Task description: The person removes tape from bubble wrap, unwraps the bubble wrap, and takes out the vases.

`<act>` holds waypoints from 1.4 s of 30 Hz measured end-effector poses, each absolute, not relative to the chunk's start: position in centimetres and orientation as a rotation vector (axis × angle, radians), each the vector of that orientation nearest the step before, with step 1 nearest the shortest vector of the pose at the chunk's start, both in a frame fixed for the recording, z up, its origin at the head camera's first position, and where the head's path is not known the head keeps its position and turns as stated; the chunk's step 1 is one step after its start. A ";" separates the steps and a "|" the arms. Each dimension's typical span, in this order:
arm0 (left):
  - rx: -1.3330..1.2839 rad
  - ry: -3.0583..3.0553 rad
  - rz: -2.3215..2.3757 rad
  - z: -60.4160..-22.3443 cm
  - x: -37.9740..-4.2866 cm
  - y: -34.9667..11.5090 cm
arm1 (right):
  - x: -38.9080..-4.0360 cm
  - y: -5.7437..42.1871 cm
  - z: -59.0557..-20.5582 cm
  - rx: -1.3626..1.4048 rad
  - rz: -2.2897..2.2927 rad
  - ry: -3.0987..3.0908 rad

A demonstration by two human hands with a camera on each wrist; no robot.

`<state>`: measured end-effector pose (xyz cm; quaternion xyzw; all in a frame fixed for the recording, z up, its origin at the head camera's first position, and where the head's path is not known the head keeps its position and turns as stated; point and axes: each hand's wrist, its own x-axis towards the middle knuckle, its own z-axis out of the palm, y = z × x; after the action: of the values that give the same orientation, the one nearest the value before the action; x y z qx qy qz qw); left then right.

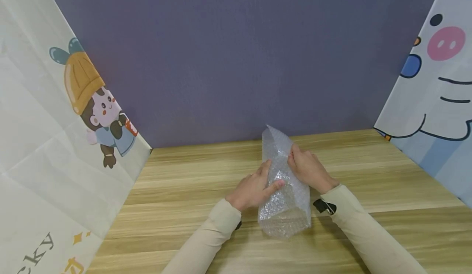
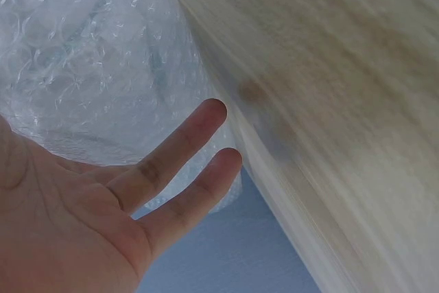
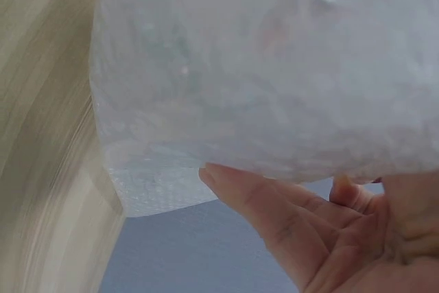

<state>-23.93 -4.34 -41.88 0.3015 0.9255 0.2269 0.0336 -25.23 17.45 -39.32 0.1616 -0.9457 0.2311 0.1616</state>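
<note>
Purplish wall (image 1: 239, 61), apparently wooden table (image 1: 184, 184).

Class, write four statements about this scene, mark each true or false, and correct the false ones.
1. The left hand touches the bubble wrap. True.
2. The tabletop is plain white. False: the tabletop has a wood-grain pattern.
3. Both sleeves are black. False: the sleeves are pale.
4. In the head view, the right hand is higher in the picture than the left. True.
</note>
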 end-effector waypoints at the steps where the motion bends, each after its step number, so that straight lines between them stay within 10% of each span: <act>1: 0.927 2.850 0.696 -41.9 -24.0 -4.3 | -25.3 17.5 -39.3 0.450 0.663 -2.701; 42: 0.879 2.852 0.686 -41.1 -24.9 -4.2 | -26.6 21.6 -36.9 0.544 0.833 -2.781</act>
<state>-24.93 -4.24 -41.09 0.2869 0.9306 0.2239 0.0396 -26.58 21.59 -36.91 0.1833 -0.9374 0.2808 0.0939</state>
